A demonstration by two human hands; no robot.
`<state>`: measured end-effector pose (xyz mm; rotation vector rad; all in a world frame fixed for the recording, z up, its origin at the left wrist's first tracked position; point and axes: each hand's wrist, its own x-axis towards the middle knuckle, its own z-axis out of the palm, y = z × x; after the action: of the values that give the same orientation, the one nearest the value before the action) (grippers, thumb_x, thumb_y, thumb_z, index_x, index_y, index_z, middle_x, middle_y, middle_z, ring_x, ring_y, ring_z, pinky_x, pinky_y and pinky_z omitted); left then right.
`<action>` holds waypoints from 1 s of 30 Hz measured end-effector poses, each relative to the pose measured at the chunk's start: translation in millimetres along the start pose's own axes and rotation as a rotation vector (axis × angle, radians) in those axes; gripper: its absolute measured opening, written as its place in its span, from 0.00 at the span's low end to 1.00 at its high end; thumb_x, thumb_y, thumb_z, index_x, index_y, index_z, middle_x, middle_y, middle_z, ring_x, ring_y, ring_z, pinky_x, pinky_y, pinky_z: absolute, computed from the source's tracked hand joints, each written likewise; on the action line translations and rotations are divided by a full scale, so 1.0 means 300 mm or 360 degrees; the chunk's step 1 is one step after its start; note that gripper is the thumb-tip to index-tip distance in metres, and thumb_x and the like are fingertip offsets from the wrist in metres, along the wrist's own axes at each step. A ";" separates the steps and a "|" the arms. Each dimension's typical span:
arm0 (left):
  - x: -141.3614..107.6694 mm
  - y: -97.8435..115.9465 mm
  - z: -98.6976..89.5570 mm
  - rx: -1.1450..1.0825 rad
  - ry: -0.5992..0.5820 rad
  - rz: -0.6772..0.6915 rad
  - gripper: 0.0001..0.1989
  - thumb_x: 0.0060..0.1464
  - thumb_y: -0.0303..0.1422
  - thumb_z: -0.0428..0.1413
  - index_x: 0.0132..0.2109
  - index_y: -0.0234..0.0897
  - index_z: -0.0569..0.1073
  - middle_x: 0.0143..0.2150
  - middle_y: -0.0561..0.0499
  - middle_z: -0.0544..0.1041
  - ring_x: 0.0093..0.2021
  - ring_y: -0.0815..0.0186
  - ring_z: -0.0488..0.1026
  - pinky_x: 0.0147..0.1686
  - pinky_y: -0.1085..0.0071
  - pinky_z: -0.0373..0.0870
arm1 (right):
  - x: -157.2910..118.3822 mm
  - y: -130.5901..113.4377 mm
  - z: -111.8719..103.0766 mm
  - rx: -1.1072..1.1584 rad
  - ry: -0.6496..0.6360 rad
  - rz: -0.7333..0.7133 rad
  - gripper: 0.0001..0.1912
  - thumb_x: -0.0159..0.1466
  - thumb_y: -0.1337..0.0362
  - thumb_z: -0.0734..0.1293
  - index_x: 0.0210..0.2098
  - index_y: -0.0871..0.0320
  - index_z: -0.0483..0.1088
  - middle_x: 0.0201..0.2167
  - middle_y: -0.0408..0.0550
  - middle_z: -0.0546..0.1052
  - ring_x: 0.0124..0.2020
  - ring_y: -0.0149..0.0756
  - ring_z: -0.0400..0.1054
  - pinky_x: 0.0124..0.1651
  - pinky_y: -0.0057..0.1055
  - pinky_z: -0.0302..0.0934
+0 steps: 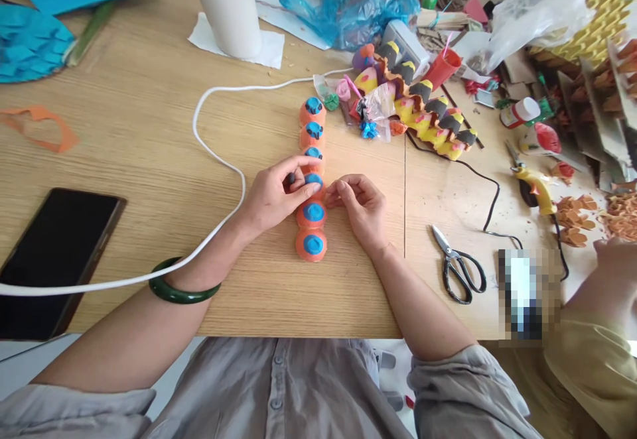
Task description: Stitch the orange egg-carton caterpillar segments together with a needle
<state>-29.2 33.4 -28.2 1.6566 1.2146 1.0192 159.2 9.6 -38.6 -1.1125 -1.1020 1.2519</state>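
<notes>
A strip of orange-painted egg-carton cups (312, 245) stands lengthwise on the table in front of me, with a blue disc on each cup. Small black pieces mark the discs of the far cups. My left hand (279, 190) reaches over the strip from the left, its index finger and thumb at the middle cups. A small black lump of clay (291, 178) is tucked in its curled fingers. Close against the strip's right side is my right hand (361, 210), thumb and fingertips pinched together; what they hold, if anything, is hidden.
A white cable (209, 154) loops across the table and over my left forearm. Black-handled scissors (458, 263) lie right, beyond them a yellow glue gun (535, 187). Painted egg-carton strips (423, 101) lie at the back. A phone (54, 253) lies left. Another person's arm (602, 286) is at right.
</notes>
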 end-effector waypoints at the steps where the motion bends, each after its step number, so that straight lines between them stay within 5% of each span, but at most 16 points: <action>1: -0.001 0.003 0.001 -0.0022 0.0029 -0.0013 0.18 0.57 0.35 0.64 0.54 0.39 0.81 0.26 0.59 0.65 0.28 0.70 0.63 0.35 0.70 0.65 | 0.001 -0.003 0.000 -0.0001 0.0035 -0.0013 0.21 0.60 0.44 0.77 0.33 0.55 0.74 0.28 0.40 0.80 0.25 0.28 0.73 0.31 0.28 0.74; 6: -0.007 0.032 -0.002 -0.0132 0.0223 -0.0103 0.14 0.60 0.38 0.61 0.50 0.40 0.82 0.24 0.58 0.65 0.25 0.70 0.61 0.28 0.70 0.62 | 0.002 -0.022 0.003 -0.0053 0.0104 0.0020 0.28 0.63 0.39 0.72 0.22 0.54 0.66 0.14 0.33 0.62 0.15 0.24 0.56 0.18 0.25 0.59; 10: -0.014 0.046 -0.001 -0.0149 0.0273 -0.0154 0.11 0.60 0.35 0.59 0.47 0.39 0.82 0.23 0.58 0.66 0.23 0.70 0.61 0.25 0.71 0.59 | 0.002 -0.026 0.000 0.0007 0.0158 0.0029 0.27 0.59 0.38 0.75 0.26 0.54 0.69 0.17 0.33 0.65 0.16 0.24 0.58 0.21 0.26 0.65; 30: -0.069 0.067 0.028 0.0043 0.0192 0.0024 0.10 0.66 0.38 0.58 0.46 0.41 0.83 0.34 0.52 0.81 0.29 0.69 0.69 0.31 0.71 0.67 | -0.003 -0.013 -0.008 -0.0071 0.0094 -0.0031 0.23 0.63 0.43 0.74 0.26 0.55 0.70 0.17 0.33 0.64 0.15 0.22 0.57 0.20 0.25 0.59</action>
<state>-19.4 8.0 -15.0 1.6470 1.3011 1.1302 162.2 8.6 -35.1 -1.1626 -1.0982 1.1770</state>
